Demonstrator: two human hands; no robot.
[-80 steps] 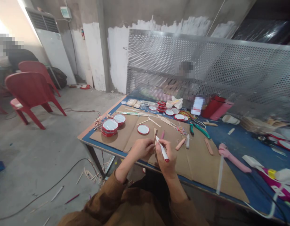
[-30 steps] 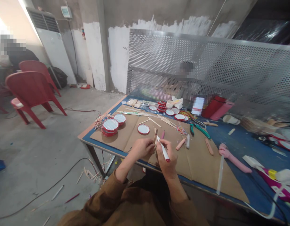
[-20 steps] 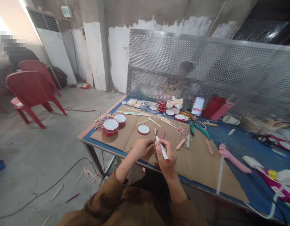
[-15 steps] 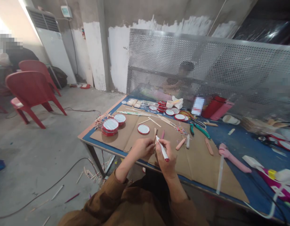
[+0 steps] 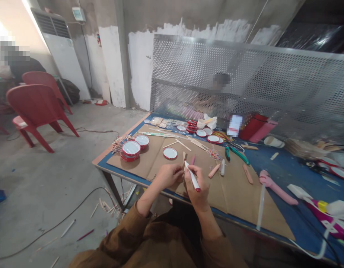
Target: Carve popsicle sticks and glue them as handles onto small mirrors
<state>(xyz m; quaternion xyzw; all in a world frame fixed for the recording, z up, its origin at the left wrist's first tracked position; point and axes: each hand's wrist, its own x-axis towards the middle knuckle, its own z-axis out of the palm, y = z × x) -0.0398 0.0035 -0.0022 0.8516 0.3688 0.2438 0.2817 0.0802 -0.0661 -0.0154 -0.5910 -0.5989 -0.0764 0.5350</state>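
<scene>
My right hand is closed around a white marker with a red end, its tip pointing away from me. The tip is at a small flat wooden stick, which my left hand pinches; fingers cover its lower part. Just beyond my hands lies a round white disc with a red rim. A pink crayon-like stick rests beside the marker. All of this is over a brown cardboard sheet.
Stacked red-rimmed drums stand at the left. To the right lie green-handled pliers, a pink glue gun with a glue stick and a purple-white tool. A phone leans at the back, before a perforated metal panel.
Almost nothing differs. Both hands keep their grip in the same place, with the marker tip still at the wooden stick. The distant person at the left has shifted slightly.
</scene>
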